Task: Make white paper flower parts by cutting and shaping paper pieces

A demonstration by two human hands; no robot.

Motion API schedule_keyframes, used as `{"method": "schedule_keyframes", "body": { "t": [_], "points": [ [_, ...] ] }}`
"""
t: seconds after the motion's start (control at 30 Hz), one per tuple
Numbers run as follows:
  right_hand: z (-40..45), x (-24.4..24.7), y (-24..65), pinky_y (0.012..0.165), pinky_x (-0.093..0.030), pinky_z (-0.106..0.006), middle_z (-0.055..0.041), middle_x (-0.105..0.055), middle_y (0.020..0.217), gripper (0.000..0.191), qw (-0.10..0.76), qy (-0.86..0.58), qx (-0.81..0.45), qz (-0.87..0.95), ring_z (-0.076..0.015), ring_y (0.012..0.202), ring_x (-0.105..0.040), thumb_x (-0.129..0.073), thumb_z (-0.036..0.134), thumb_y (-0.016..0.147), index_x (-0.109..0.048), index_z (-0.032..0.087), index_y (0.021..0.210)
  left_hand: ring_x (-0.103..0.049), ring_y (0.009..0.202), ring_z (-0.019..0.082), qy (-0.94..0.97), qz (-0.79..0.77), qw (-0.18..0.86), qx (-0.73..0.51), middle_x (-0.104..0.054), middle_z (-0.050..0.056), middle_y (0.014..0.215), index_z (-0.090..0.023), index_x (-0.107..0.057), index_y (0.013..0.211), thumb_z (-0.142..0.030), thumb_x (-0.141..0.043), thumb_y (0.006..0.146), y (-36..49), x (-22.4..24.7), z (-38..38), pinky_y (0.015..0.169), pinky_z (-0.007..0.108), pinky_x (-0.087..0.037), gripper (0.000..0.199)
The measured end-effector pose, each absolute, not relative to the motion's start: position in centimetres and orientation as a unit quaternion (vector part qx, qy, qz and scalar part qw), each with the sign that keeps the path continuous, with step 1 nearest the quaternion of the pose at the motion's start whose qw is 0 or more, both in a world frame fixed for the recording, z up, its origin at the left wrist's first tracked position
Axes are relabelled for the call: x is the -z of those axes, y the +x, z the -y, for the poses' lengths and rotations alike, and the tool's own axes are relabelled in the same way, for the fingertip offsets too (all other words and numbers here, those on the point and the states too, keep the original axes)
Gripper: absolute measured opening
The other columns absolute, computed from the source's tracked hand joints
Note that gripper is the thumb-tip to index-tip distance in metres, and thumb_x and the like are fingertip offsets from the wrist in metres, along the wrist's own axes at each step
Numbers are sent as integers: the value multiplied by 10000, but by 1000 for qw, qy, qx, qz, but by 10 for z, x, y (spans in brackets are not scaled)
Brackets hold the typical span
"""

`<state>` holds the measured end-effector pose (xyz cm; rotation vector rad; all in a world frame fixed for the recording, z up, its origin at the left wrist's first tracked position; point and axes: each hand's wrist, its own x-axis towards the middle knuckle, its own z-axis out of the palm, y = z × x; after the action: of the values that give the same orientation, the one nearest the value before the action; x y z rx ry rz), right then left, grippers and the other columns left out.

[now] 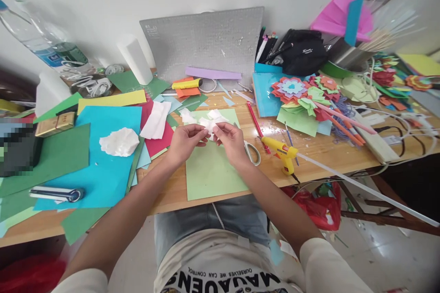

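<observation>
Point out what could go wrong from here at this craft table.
The thin white paper pinched between the left hand and right hand might tear or crumple if pulled.

The glue gun lies near the right forearm; if hot, which I can't tell, it could burn.

Its long glue stick juts past the table edge, so a bump could swing the gun.

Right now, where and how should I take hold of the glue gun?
Come in with your right hand from the table's near edge and grip the yellow glue gun by its handle, which points that way. The nozzle end faces left and the long white stick trails off right, so I'd keep clear of both.
</observation>
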<state>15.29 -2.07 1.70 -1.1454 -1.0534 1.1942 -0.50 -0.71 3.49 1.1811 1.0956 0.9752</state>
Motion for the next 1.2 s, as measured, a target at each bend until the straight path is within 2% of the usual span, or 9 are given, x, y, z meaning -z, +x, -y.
{"method": "schedule_keyframes", "body": {
  "t": [0.1, 0.23, 0.4, 0.47, 0.7, 0.87, 1.2],
  "points": [
    [22, -18, 152, 533, -431, -255, 9, -600, 668, 296, 546, -489, -513, 447, -127, 603, -552, -718, 492, 765, -666, 208, 833, -661, 682, 169, 515, -470, 585, -413, -720, 72, 759, -166, -726, 819, -527, -800, 711, -6, -35, 6, 660, 306, -596, 384],
    [22, -19, 152, 526, -421, -249, 18, -581, 633, 288, 555, -487, -515, 435, -113, 574, -528, -719, 484, 765, -647, 205, 768, -648, 703, 168, 529, -463, 575, -418, -701, 71, 770, -167, -706, 784, -569, -744, 757, -5, -38, 7, 636, 294, -599, 405],
    [22, -19, 151, 521, -409, -247, 27, -563, 598, 318, 563, -479, -521, 427, -99, 534, -498, -730, 498, 768, -629, 200, 723, -645, 808, 181, 536, -448, 573, -429, -686, 61, 880, -196, -719, 1094, -564, -706, 798, -4, -35, 8, 660, 313, -625, 472],
    [22, -19, 151, 519, -400, -247, 29, -558, 586, 347, 563, -476, -522, 429, -97, 525, -493, -732, 510, 771, -606, 198, 687, -638, 814, 175, 543, -444, 571, -426, -681, 56, 889, -193, -718, 1124, -540, -735, 780, -3, -35, 9, 684, 319, -631, 489],
    [23, -19, 152, 501, -332, -256, 39, -513, 551, 464, 549, -483, -496, 469, -93, 497, -417, -704, 614, 777, -539, 207, 630, -647, 836, 189, 525, -437, 614, -396, -705, 69, 948, -184, -742, 995, -551, -761, 745, -3, -43, 12, 684, 320, -627, 444],
    [24, -16, 152, 486, -287, -261, 36, -499, 538, 503, 542, -490, -488, 479, -92, 494, -378, -698, 648, 765, -522, 206, 604, -644, 821, 172, 495, -427, 651, -385, -687, 49, 886, -176, -721, 898, -477, -825, 691, -4, -41, 10, 671, 290, -608, 380],
    [21, -16, 149, 503, -370, -253, 35, -528, 565, 400, 571, -462, -511, 446, -94, 503, -458, -726, 567, 773, -591, 203, 675, -662, 820, 137, 379, -405, 705, -442, -666, 10, 822, -175, -670, 823, -416, -831, 708, -8, -38, 4, 717, 252, -578, 312]
  ]
}}
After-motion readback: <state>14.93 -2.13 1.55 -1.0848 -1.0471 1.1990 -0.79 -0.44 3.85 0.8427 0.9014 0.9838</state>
